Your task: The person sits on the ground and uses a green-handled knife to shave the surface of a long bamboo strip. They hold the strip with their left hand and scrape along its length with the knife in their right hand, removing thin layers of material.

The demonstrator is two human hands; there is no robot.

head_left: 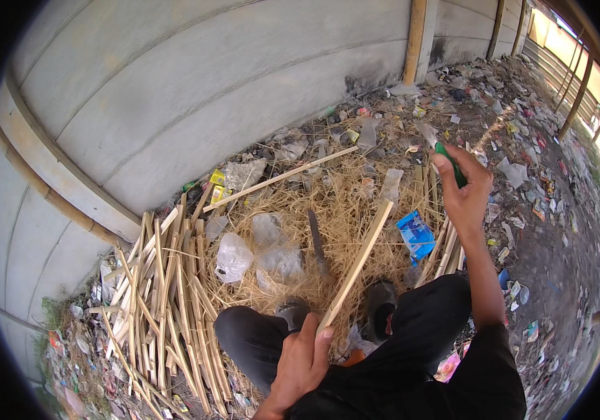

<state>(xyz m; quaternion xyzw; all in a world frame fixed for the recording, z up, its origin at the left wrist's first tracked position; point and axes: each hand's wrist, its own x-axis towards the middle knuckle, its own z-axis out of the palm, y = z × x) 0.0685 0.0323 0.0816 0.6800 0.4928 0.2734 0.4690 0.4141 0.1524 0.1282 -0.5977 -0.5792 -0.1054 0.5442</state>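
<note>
On the far left of my remote feed I see a heap of pale wooden strips (pixel 167 308) on the ground (pixel 559 301), then a translucent plastic bag (pixel 233 257) on the straw (pixel 345 199). The left hand (pixel 302 359) closes around the lower end of a single strip (pixel 357 262), which slants up and rightward past a dark blade (pixel 316 238) lying in the straw. Farther right I find a crumpled blue packet (pixel 416 236), then the right hand (pixel 469 190), pinching a green-handled tool (pixel 443 152) apart from the strip.

An outdoor yard or waste lot: a grey panel wall (pixel 195 91) edges it, litter-strewn dirt ground (pixel 559 266) spreads from the wall's foot, and weeds (pixel 53 315) grow against the wall.
</note>
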